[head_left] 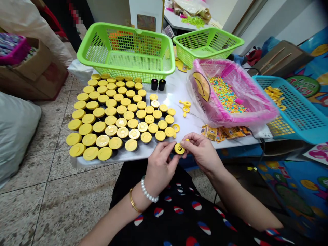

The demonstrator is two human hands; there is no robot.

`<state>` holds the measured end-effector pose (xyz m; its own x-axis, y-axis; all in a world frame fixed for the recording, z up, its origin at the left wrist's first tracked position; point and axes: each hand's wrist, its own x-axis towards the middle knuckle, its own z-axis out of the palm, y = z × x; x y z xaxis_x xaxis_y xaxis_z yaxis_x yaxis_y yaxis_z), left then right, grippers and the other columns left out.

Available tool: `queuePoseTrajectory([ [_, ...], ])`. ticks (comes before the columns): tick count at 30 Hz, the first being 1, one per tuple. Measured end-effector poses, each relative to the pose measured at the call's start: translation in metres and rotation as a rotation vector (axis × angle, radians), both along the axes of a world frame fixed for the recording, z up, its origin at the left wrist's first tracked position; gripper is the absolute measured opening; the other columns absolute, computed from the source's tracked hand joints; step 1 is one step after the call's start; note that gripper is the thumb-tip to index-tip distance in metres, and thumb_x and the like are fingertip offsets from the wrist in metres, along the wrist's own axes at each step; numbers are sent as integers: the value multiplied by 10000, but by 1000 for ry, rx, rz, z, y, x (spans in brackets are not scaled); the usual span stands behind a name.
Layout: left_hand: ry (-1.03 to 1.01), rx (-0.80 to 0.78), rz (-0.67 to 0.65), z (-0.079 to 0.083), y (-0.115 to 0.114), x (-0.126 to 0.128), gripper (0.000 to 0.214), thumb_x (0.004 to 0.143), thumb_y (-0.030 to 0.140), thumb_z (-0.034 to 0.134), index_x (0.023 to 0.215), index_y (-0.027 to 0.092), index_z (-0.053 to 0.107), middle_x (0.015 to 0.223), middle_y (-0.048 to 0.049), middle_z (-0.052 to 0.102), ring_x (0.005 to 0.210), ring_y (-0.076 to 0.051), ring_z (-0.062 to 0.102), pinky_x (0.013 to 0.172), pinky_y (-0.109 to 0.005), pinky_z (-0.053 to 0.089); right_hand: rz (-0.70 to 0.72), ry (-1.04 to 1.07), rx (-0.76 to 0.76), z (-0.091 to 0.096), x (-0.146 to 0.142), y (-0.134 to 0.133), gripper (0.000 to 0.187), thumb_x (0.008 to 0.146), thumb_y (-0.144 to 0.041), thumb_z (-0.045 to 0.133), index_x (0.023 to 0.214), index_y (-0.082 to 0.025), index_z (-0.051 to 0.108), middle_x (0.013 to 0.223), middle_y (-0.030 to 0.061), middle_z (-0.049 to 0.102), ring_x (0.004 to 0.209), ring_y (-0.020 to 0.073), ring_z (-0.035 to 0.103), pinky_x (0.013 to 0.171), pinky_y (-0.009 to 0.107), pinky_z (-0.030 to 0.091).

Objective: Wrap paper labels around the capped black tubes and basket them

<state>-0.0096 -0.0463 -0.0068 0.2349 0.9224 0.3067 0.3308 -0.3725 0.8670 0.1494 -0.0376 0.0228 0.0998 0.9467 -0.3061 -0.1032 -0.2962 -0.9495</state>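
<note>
At the table's front edge, my left hand [161, 163] closes its fingers around a small black container, mostly hidden by the hand. On its top lies a yellow ring-shaped lid [179, 152] with a dark hole in it. My right hand [203, 153] pinches the lid's right side between thumb and fingers. Left of my hands stand rows of black containers with yellow lids [110, 120]. Behind them are two lidless black containers [154, 84], one with something pink showing in it. Loose yellow lids [186, 109] with tabs lie on the table, and another loose lid [175, 128] touches the rows.
Two green baskets [125, 68] stand at the back. To the right, a pink basket [266, 111] lined with plastic holds colourful candies. Orange printed cards [211, 132] lie before it. A blue basket [304, 118] holds yellow parts. Sacks [19, 133] and a carton [36, 73] sit on the left floor.
</note>
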Motion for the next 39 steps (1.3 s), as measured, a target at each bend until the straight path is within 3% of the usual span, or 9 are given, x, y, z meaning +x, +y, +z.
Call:
queuePoseTrajectory([
  [3,38,-14,-42,8,-1,-3,371,891,214,600,1250,126,637,894,-55,594,525,-70,510,470,-203,479,2,-36,8,3,-2,-1,307,702,-396,825,753,-182,611,631,-32,644,503,91,582,483,201,492],
  [7,67,-16,-41,11,2,-1,356,926,313,597,1203,102,667,728,-23,569,578,-117,539,537,-237,490,1,-95,12,10,-6,-2,318,689,-399,831,743,-195,593,617,-38,615,537,101,577,501,206,487],
  [13,41,-4,-25,7,6,4,315,921,326,627,1161,133,688,767,-39,632,660,-142,575,641,-266,519,39,-161,4,16,-4,1,324,689,-385,827,730,-199,565,611,-40,588,562,99,546,516,203,459],
  [17,-13,-116,-22,15,7,4,246,922,258,597,1101,145,722,692,-14,598,569,-114,535,540,-223,468,99,-146,-47,17,-4,4,347,698,-416,816,724,-208,539,577,-38,611,512,112,576,505,230,498],
  [21,-93,-255,27,21,9,8,172,926,224,577,966,149,727,717,-23,665,591,-112,583,544,-211,461,108,-117,-114,15,-4,4,349,713,-424,805,740,-214,528,577,-39,625,501,126,609,510,249,528],
  [26,-111,-253,80,19,9,16,215,943,216,541,809,158,700,700,-22,670,643,-128,596,610,-235,469,94,-87,-105,5,-2,0,351,720,-406,809,764,-202,526,604,-48,626,521,113,626,521,220,516],
  [31,-111,-154,21,8,3,7,206,939,253,575,1074,153,695,817,-46,683,672,-130,610,641,-243,510,97,-66,-2,-3,-2,-6,322,804,-444,732,833,-214,509,589,-64,611,474,102,591,466,205,478],
  [33,-71,-102,-49,2,2,3,362,874,266,672,1220,162,643,814,-32,653,602,-115,565,580,-234,507,120,-17,5,-4,1,-5,333,799,-464,730,854,-220,510,559,-82,578,423,90,532,417,199,453],
  [39,-6,-10,35,-8,0,8,288,839,152,690,1126,177,677,725,4,608,618,-126,564,628,-258,519,134,124,-32,3,11,-4,323,796,-440,737,803,-224,496,451,-114,469,329,55,362,293,137,233],
])
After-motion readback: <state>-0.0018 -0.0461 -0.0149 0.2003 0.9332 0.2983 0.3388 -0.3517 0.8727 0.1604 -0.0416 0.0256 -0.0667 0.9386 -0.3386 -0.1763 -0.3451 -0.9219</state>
